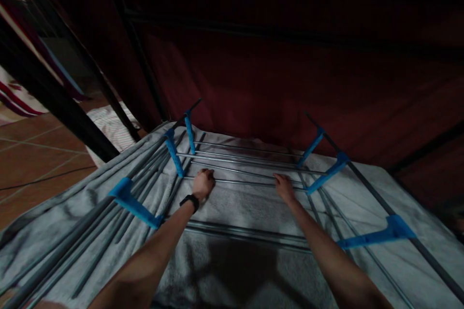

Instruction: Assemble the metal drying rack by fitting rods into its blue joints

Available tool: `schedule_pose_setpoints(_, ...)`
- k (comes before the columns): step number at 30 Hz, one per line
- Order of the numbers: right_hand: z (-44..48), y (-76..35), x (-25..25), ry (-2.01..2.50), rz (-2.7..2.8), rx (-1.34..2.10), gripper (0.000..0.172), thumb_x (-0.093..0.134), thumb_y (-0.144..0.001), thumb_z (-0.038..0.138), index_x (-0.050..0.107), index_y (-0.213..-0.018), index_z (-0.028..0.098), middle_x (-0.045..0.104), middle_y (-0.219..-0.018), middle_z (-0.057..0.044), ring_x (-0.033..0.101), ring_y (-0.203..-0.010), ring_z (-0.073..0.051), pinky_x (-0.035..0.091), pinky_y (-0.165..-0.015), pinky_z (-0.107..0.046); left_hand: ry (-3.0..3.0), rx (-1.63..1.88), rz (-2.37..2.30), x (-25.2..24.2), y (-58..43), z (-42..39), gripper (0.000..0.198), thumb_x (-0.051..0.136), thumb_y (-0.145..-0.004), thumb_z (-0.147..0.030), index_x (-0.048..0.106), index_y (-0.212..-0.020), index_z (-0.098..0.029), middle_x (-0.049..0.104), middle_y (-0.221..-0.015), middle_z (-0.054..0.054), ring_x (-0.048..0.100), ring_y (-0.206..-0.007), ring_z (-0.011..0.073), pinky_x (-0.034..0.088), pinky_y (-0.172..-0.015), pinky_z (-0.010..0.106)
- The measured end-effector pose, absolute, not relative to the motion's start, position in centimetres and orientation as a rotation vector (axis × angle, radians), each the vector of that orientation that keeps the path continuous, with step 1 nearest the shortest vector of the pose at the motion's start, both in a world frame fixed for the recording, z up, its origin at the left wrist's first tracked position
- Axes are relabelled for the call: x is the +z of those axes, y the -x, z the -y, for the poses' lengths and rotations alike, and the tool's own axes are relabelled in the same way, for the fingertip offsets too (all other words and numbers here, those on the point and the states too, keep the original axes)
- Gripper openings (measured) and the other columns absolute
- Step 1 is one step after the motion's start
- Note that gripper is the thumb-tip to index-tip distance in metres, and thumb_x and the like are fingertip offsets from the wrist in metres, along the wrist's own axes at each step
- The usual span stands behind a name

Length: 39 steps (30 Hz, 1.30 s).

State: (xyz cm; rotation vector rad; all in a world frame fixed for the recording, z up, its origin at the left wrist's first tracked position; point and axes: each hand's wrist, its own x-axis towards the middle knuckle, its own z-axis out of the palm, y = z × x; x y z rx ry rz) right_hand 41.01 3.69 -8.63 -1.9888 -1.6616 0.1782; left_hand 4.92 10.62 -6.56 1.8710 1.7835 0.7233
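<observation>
My left hand, with a black band on its wrist, is closed around the left part of a thin metal rod. My right hand has its fingers closed at the right part of the same rod, close to a second rod that runs just behind it. These rods span a rack frame between a blue plastic bracket on the left and a blue bracket on the right. Farther back, more rods cross between another blue bracket pair. The fingertips are partly hidden.
A nearer bracket pair, left bracket and right bracket, holds rods under my forearms. Loose grey tubes lie at left on the grey blanket. A dark red curtain hangs behind; dark posts stand left.
</observation>
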Motion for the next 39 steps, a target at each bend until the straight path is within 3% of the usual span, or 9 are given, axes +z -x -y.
schedule_pose_setpoints(4, -4.5, -40.0, -8.2, 2.272, 1.788, 0.241, 0.024, 0.058, -0.097, 0.026, 0.075, -0.114, 0.024, 0.07, -0.126, -0.01, 0.062, -0.121, -0.027, 0.047, -0.1, -0.043, -2.14, 0.425, -1.783, -7.0, -5.6, -9.3, 0.037, 0.056, -0.087, -0.014, 0.073, -0.119, -0.018, 0.065, -0.135, 0.015, 0.06, -0.124, 0.0285, 0.043, -0.11, 0.043)
schedule_pose_setpoints(7, -5.3, -39.7, -7.3, 2.342, 1.993, 0.154, 0.023, 0.055, -0.095, 0.016, 0.074, -0.107, 0.02, 0.071, -0.123, -0.01, 0.063, -0.117, -0.027, 0.043, -0.099, -0.042, -2.233, 0.393, -1.711, -7.0, -5.1, -8.9, 0.044, 0.062, -0.081, -0.016, 0.072, -0.123, -0.018, 0.065, -0.135, 0.018, 0.058, -0.128, 0.0304, 0.042, -0.113, 0.043)
schedule_pose_setpoints(12, -5.3, -39.3, -6.3, 2.275, 2.113, 0.031, 0.033, 0.041, -0.098, 0.006, 0.066, -0.118, 0.013, 0.071, -0.12, -0.016, 0.062, -0.115, -0.025, 0.038, -0.104, -0.039, -2.282, 0.418, -1.639, -7.3, -4.3, -9.1, 0.048, 0.056, -0.081, -0.013, 0.071, -0.127, -0.015, 0.066, -0.134, 0.017, 0.058, -0.131, 0.0281, 0.042, -0.116, 0.04)
schedule_pose_setpoints(18, -2.5, -39.1, -5.4, 2.15, 2.126, -0.116, 0.03, 0.041, -0.101, 0.008, 0.062, -0.121, 0.016, 0.069, -0.121, -0.013, 0.06, -0.114, -0.023, 0.039, -0.104, -0.034, -2.289, 0.332, -1.676, -7.9, -4.2, -10.3, 0.049, 0.049, -0.088, -0.017, 0.067, -0.133, -0.009, 0.062, -0.14, 0.017, 0.06, -0.129, 0.0257, 0.044, -0.114, 0.032)
schedule_pose_setpoints(23, 0.3, -38.7, -5.1, 2.027, 2.133, -0.226, 0.022, 0.044, -0.102, 0.012, 0.064, -0.11, 0.018, 0.07, -0.111, -0.009, 0.061, -0.103, -0.023, 0.043, -0.098, -0.037, -2.329, 0.393, -1.74, -6.6, -5.2, -8.8, 0.046, 0.048, -0.092, -0.022, 0.069, -0.133, -0.013, 0.064, -0.137, 0.016, 0.059, -0.128, 0.0277, 0.041, -0.114, 0.037)
schedule_pose_setpoints(26, 2.3, -38.7, -4.9, 1.966, 2.129, -0.261, 0.022, 0.044, -0.103, 0.014, 0.064, -0.108, 0.019, 0.07, -0.107, -0.008, 0.062, -0.099, -0.023, 0.044, -0.095, -0.037, -2.324, 0.4, -1.781, -5.4, -6.1, -7.1, 0.044, 0.047, -0.094, -0.023, 0.071, -0.131, -0.019, 0.068, -0.13, 0.013, 0.061, -0.121, 0.0294, 0.043, -0.109, 0.04)
schedule_pose_setpoints(32, 7.0, -39.2, -4.6, 1.927, 2.091, -0.269, 0.023, 0.044, -0.102, 0.011, 0.064, -0.112, 0.019, 0.071, -0.106, -0.009, 0.063, -0.102, -0.024, 0.044, -0.094, -0.039, -2.38, 0.499, -1.841, -3.5, -7.3, -3.7, 0.035, 0.043, -0.097, -0.019, 0.073, -0.114, -0.015, 0.067, -0.106, 0.014, 0.06, -0.105, 0.0292, 0.044, -0.096, 0.04)
schedule_pose_setpoints(36, 9.6, -38.9, -5.0, 1.896, 2.113, -0.229, 0.022, 0.045, -0.102, 0.011, 0.063, -0.11, 0.02, 0.071, -0.105, -0.008, 0.064, -0.1, -0.023, 0.046, -0.093, -0.039, -2.575, 0.637, -1.765, -2.5, -7.9, -1.2, 0.029, 0.045, -0.095, -0.016, 0.067, -0.114, -0.011, 0.062, -0.107, 0.018, 0.055, -0.106, 0.033, 0.045, -0.095, 0.045)
schedule_pose_setpoints(39, 10.6, -38.4, -5.4, 1.85, 2.173, -0.186, 0.02, 0.048, -0.101, 0.011, 0.063, -0.108, 0.022, 0.07, -0.103, -0.007, 0.064, -0.098, -0.023, 0.047, -0.092, -0.039, -2.717, 0.654, -1.588, -2.1, -8.2, 0.1, 0.038, 0.049, -0.091, -0.011, 0.061, -0.127, -0.01, 0.061, -0.122, 0.021, 0.054, -0.114, 0.0339, 0.043, -0.102, 0.047)
